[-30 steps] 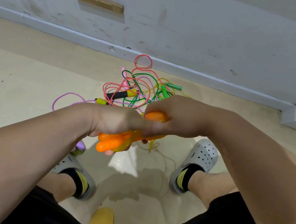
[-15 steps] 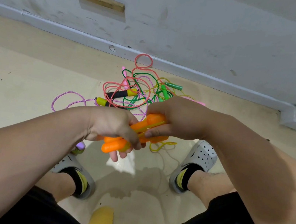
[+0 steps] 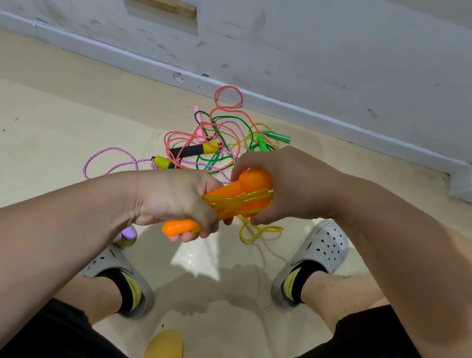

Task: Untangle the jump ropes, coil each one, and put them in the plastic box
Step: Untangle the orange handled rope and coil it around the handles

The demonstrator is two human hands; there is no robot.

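Yellow cord (image 3: 226, 201) now wrapped rnd orange handles (image 3: 254, 181).

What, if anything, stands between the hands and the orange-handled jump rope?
Nothing visible does: the left hand grips the orange handles low down, the right hand grips their upper end, and the yellow cord is wrapped round them.
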